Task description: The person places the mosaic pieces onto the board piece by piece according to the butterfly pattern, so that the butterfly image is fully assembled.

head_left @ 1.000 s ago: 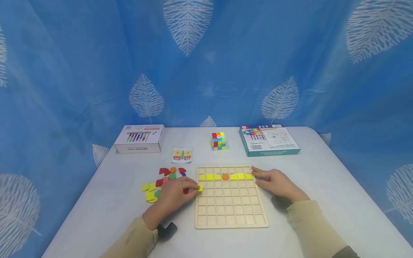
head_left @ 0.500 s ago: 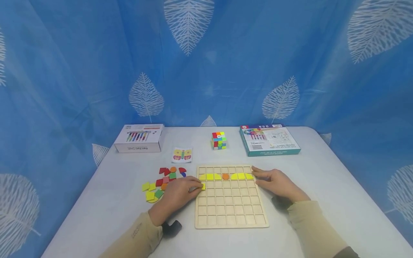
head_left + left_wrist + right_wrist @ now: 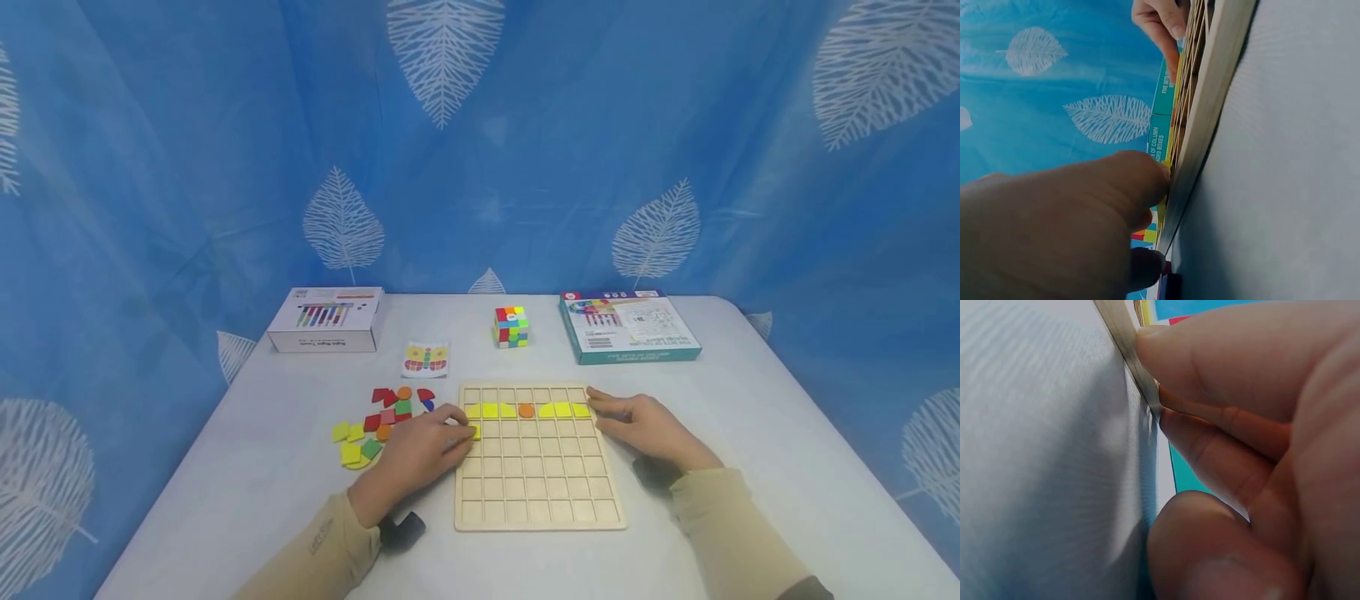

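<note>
The wooden grid board [image 3: 540, 487] lies flat on the table between both hands. My left hand [image 3: 423, 450] is at its left edge, thumb and index finger pinching a yellow square tile [image 3: 476, 432] at the first cell of the third row. In the left wrist view, the thumb tip lies right against the yellow tile. My right hand [image 3: 648, 427] rests its extended fingertips against the board's upper right edge; the right wrist view shows fingers [image 3: 1210, 362] touching the board's side. One row above the pinched tile holds several yellow pieces [image 3: 562, 409] and an orange disc [image 3: 527, 410].
Left of the board lie loose coloured tiles: yellow squares [image 3: 350, 452], a green square [image 3: 371, 449], red pieces [image 3: 372, 423]. Behind are a butterfly pattern card [image 3: 425, 360], a puzzle cube [image 3: 512, 327], a white box [image 3: 325, 321] and a teal-edged box [image 3: 630, 327].
My left hand has moved right with the yellow tile, from the board's left rim into the first cell, and its index finger has lifted slightly. My right hand stays at the board's edge.
</note>
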Demonstrator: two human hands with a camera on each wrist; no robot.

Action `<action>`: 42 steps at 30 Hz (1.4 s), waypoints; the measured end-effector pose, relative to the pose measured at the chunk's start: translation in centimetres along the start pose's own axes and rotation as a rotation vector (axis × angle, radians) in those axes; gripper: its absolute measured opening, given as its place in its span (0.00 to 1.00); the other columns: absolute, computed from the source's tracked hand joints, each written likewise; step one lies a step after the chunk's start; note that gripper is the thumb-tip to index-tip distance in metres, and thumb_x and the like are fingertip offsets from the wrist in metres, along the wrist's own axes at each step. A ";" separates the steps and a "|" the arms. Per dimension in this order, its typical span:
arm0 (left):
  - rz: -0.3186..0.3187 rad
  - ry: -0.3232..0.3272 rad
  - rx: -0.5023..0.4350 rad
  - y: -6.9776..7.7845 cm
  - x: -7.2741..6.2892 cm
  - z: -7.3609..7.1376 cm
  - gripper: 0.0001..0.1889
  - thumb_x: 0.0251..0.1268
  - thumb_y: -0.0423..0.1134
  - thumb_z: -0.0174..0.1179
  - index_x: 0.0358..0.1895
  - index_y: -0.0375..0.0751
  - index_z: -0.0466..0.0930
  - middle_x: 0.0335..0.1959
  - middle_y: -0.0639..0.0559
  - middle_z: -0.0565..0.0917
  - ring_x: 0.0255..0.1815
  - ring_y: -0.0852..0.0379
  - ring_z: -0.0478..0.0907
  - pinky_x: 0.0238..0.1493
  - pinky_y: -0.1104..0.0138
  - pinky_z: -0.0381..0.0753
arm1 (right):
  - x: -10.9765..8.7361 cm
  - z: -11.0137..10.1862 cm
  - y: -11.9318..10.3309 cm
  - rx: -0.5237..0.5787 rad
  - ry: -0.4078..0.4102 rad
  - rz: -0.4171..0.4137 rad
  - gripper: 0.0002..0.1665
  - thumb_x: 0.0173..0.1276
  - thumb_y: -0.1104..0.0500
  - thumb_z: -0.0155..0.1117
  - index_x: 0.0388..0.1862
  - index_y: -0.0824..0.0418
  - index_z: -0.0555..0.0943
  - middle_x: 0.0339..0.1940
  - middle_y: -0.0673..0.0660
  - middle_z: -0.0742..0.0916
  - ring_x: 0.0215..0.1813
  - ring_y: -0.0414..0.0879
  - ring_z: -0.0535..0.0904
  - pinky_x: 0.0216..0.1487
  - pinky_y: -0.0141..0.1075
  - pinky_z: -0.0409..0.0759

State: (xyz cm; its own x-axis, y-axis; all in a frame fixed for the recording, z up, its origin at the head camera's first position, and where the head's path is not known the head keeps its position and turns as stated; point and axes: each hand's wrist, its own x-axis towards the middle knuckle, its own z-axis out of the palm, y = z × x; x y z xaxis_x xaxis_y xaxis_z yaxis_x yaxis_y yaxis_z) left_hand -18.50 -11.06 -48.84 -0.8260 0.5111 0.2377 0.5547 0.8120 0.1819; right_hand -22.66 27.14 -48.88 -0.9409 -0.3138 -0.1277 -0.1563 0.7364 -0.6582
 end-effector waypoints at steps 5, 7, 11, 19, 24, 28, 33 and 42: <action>0.021 0.007 -0.002 0.4 -0.4 -0.5 0.18 0.65 0.51 0.71 0.56 0.56 0.89 0.52 0.61 0.87 0.44 0.63 0.86 0.32 0.77 0.78 | 0.0 0.1 0.0 0.003 -0.001 -0.007 0.27 0.72 0.50 0.67 0.69 0.50 0.80 0.76 0.45 0.74 0.80 0.58 0.63 0.75 0.61 0.63; 0.033 0.016 -0.007 0.5 -0.7 -0.7 0.16 0.64 0.51 0.71 0.54 0.56 0.90 0.50 0.61 0.88 0.45 0.62 0.86 0.31 0.78 0.77 | 0.1 0.2 0.0 0.001 0.000 -0.011 0.27 0.72 0.50 0.67 0.69 0.50 0.80 0.76 0.45 0.74 0.80 0.58 0.63 0.75 0.61 0.63; 0.054 0.031 -0.003 0.6 -0.9 -0.8 0.15 0.64 0.51 0.71 0.51 0.55 0.91 0.49 0.61 0.89 0.46 0.62 0.87 0.30 0.78 0.77 | 0.0 0.2 0.0 -0.002 0.003 -0.009 0.27 0.72 0.50 0.67 0.69 0.50 0.80 0.76 0.45 0.74 0.80 0.58 0.63 0.75 0.61 0.63; 0.060 0.034 0.025 0.5 -0.9 -0.6 0.16 0.64 0.52 0.71 0.53 0.55 0.91 0.52 0.60 0.89 0.49 0.61 0.88 0.32 0.76 0.80 | -0.1 0.1 -0.1 0.008 0.004 -0.006 0.27 0.72 0.50 0.67 0.69 0.51 0.80 0.76 0.45 0.74 0.80 0.58 0.62 0.76 0.61 0.63; 0.027 -0.006 0.011 0.6 -0.8 -0.6 0.18 0.65 0.52 0.70 0.55 0.54 0.90 0.54 0.58 0.88 0.48 0.59 0.88 0.27 0.79 0.74 | -0.1 0.0 -0.1 0.009 0.002 0.009 0.27 0.72 0.50 0.67 0.69 0.50 0.80 0.76 0.45 0.74 0.80 0.58 0.62 0.76 0.61 0.62; 0.008 -0.024 0.006 0.7 -0.7 -0.6 0.19 0.65 0.53 0.70 0.56 0.54 0.89 0.55 0.58 0.88 0.51 0.58 0.88 0.28 0.78 0.74 | -0.1 0.0 -0.1 0.014 0.002 0.012 0.27 0.72 0.50 0.67 0.69 0.50 0.80 0.76 0.45 0.74 0.81 0.58 0.62 0.76 0.61 0.62; 0.010 0.000 0.007 0.8 -0.8 -0.7 0.19 0.65 0.53 0.69 0.56 0.53 0.89 0.55 0.59 0.89 0.55 0.59 0.87 0.35 0.74 0.82 | -0.1 0.0 0.0 0.023 0.002 0.007 0.27 0.72 0.50 0.67 0.69 0.50 0.80 0.76 0.45 0.74 0.81 0.58 0.62 0.76 0.61 0.62; -0.005 -0.006 0.000 0.9 -1.0 -0.8 0.19 0.65 0.53 0.69 0.57 0.53 0.88 0.56 0.59 0.88 0.57 0.59 0.86 0.39 0.71 0.84 | -0.2 0.0 0.0 0.022 0.004 0.001 0.27 0.72 0.51 0.67 0.69 0.50 0.80 0.76 0.45 0.74 0.80 0.58 0.62 0.75 0.61 0.62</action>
State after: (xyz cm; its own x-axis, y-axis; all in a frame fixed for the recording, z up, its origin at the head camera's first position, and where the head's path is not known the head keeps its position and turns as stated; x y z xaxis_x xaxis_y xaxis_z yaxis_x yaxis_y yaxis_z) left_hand -17.08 -11.02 -48.13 -0.8292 0.5089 0.2312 0.5508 0.8144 0.1828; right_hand -22.49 27.19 -48.91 -0.9423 -0.3103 -0.1257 -0.1484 0.7237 -0.6740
